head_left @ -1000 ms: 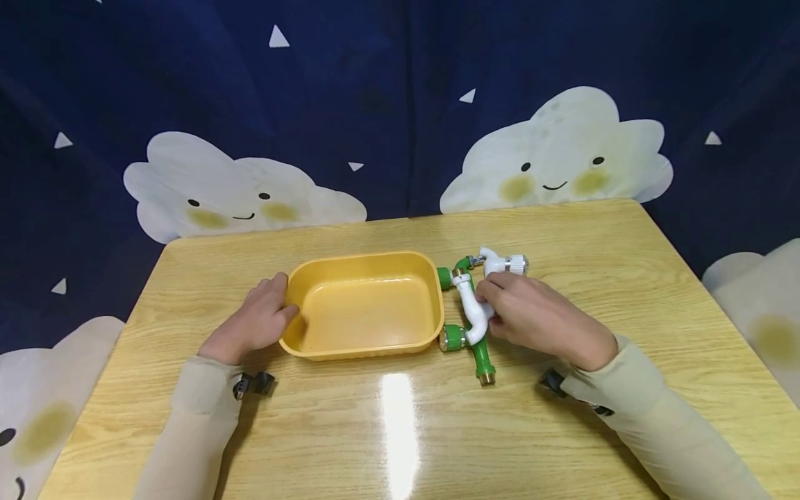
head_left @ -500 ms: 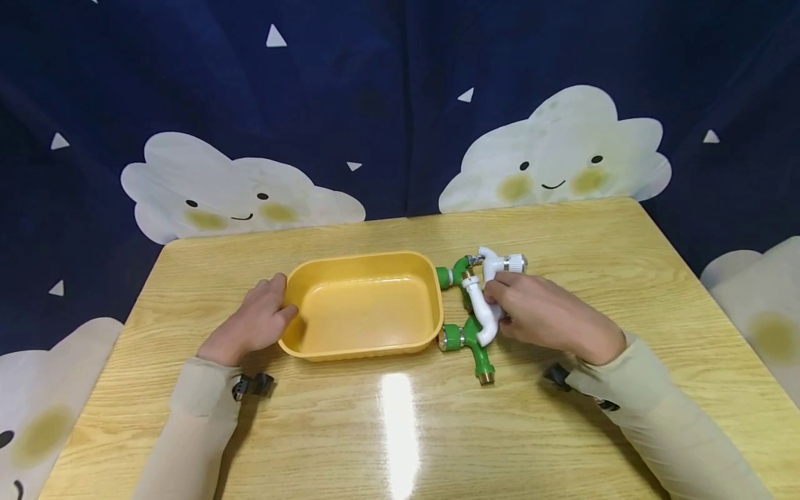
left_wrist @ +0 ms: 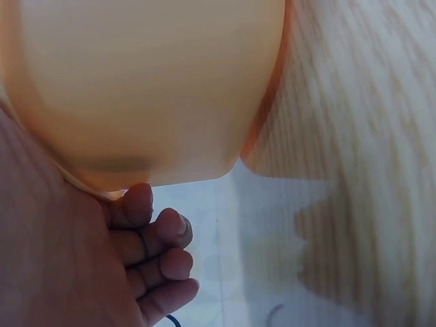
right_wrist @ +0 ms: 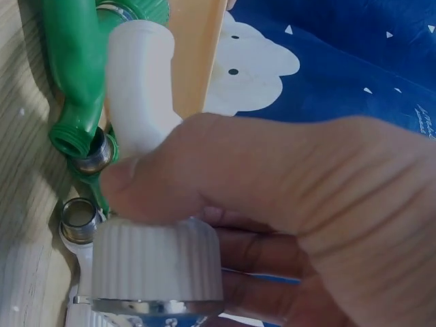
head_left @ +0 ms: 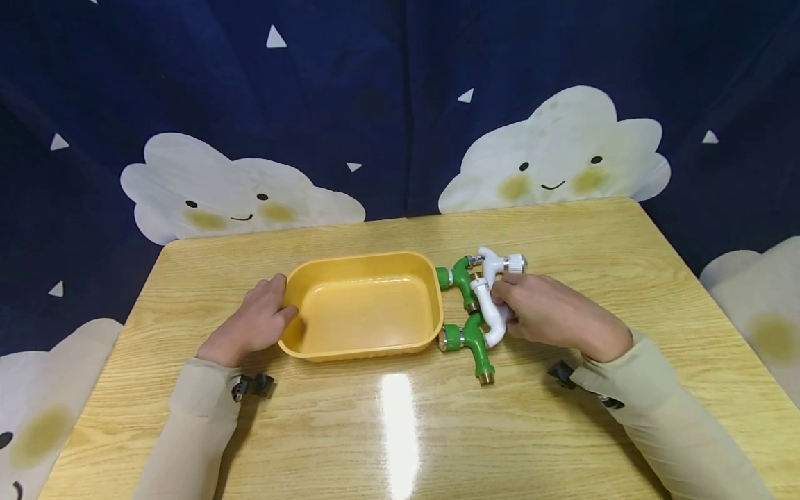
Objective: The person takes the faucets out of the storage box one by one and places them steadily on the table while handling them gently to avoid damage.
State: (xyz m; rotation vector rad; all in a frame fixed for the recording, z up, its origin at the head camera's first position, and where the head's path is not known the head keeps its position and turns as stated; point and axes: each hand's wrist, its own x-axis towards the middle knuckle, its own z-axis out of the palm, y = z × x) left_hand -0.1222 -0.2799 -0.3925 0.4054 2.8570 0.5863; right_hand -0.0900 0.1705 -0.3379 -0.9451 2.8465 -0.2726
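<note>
My left hand (head_left: 253,319) grips the left end of a yellow plastic basin (head_left: 369,314), thumb over the rim; in the left wrist view its fingers (left_wrist: 163,235) curl against the outside. To the basin's right, my right hand (head_left: 553,312) holds a white tap (head_left: 491,314) by its body. The right wrist view shows the thumb just above the tap's ribbed white knob (right_wrist: 157,262). One green tap (head_left: 462,281) and a second green tap (head_left: 478,351) lie between basin and hand. Whether the held tap touches the table, I cannot tell.
Another white tap (head_left: 492,262) lies behind my right hand, its knob pointing right. Everything stands on a wooden table (head_left: 312,423), whose far edge meets a dark blue curtain (head_left: 387,104) printed with clouds.
The white tap in my right hand has shifted to the right, uncovering more of both green taps. My left hand and the basin have stayed in place.
</note>
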